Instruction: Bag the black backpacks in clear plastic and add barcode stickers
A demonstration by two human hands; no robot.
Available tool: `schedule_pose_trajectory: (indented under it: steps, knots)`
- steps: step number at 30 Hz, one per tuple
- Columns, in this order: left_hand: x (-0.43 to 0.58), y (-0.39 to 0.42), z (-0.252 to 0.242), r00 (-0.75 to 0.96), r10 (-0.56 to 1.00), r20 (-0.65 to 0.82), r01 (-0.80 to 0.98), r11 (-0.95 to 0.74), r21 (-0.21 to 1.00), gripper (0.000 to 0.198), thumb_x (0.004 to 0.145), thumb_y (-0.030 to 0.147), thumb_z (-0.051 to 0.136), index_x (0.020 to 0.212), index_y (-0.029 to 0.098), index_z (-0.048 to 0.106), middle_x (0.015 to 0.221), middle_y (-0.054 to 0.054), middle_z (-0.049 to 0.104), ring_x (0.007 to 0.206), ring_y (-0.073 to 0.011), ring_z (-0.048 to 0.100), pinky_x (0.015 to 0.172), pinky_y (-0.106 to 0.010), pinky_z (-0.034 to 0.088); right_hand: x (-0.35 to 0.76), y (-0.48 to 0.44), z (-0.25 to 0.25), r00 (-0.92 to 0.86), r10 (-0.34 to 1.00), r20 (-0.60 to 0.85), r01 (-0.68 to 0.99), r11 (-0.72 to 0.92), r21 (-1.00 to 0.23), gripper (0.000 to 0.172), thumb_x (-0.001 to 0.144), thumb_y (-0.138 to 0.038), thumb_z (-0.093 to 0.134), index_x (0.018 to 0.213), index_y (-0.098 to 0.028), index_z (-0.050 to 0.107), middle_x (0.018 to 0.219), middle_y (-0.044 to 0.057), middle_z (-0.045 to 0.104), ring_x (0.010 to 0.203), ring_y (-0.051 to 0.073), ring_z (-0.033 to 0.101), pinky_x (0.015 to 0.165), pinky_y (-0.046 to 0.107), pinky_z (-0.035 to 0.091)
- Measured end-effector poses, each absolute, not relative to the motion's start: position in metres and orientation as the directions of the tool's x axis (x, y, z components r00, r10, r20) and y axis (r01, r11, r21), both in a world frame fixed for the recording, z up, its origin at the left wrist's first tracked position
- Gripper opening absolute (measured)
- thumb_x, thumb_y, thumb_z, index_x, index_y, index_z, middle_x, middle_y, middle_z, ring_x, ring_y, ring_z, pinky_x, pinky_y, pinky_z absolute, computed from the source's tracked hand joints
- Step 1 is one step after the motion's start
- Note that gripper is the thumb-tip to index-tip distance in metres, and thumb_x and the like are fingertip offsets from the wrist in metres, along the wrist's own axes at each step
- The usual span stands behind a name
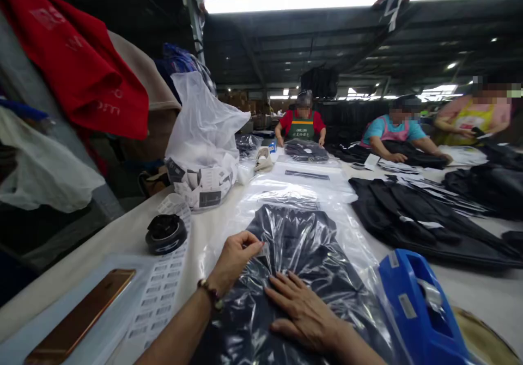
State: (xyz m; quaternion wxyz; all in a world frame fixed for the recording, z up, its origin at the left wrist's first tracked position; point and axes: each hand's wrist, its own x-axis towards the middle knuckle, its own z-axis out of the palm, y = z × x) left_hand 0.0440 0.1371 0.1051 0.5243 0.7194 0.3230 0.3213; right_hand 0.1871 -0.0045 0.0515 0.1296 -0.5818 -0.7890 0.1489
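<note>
A black bag-like article (pixel 310 234) lies flat inside a clear plastic bag (pixel 347 283) in front of me. My left hand (pixel 235 256), with a beaded bracelet at the wrist, is closed in a pinch of thumb and forefinger over the plastic. A small pale patch shows by those fingertips, but what they grip is too small to make out. Flat on the creased plastic, fingers spread, rests my right hand (pixel 304 313), which holds nothing. To the left runs a strip of barcode labels (pixel 157 294).
A blue tape dispenser (pixel 420 305) stands at right, near black bags (pixel 425 223). On the left are a phone (pixel 81 316), a black tape roll (pixel 165 234) and a white plastic sack of labels (pixel 204 152). Several people work across the table, one in a green apron (pixel 301 127).
</note>
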Motion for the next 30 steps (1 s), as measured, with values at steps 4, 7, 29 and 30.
schedule_pose_trajectory:
  steps: [4,7,29,30]
  knots:
    - [0.098,0.164,0.093,0.668,0.739,0.087,0.138,-0.238,0.962,0.022,0.060,0.036,0.062,0.058,0.016,0.056,0.057,0.004,0.051,0.058,-0.0102,0.045,0.060,-0.024,0.036,0.187,-0.005,0.039,-0.319,0.948,0.011,0.844,0.290,-0.450,0.064,0.086,-0.059,0.039,0.139,-0.025,0.032,0.145,0.013,0.029,0.134,0.028,0.023,0.109,0.053,0.019]
    - [0.131,0.176,0.079,0.706,0.707,0.051,0.158,-0.227,0.961,0.019,0.058,0.034,0.062,0.057,0.016,0.056,0.055,0.005,0.051,0.057,-0.0098,0.045,0.059,-0.024,0.036,0.187,-0.003,0.030,-0.344,0.939,0.022,0.853,0.322,-0.412,0.067,0.086,-0.060,0.037,0.138,-0.020,0.033,0.142,0.016,0.031,0.132,0.028,0.027,0.107,0.049,0.025]
    - [0.182,0.210,0.020,0.747,0.664,0.014,0.342,-0.403,0.849,0.007,0.060,0.022,0.064,0.055,0.017,0.062,0.060,0.004,0.056,0.063,-0.0121,0.052,0.061,-0.024,0.041,0.191,0.007,-0.001,-0.436,0.831,0.346,0.892,0.449,0.048,0.034,0.094,-0.032,0.039,0.124,-0.018,0.047,0.123,0.007,0.058,0.110,0.020,0.057,0.089,0.031,0.043]
    - [0.183,0.209,0.020,0.743,0.668,0.024,0.352,-0.422,0.835,0.006,0.060,0.021,0.064,0.055,0.018,0.062,0.061,0.004,0.055,0.064,-0.0122,0.052,0.063,-0.024,0.041,0.190,0.007,-0.004,-0.427,0.833,0.352,0.895,0.444,0.034,0.035,0.094,-0.032,0.039,0.125,-0.018,0.046,0.124,0.008,0.057,0.111,0.020,0.056,0.090,0.031,0.043]
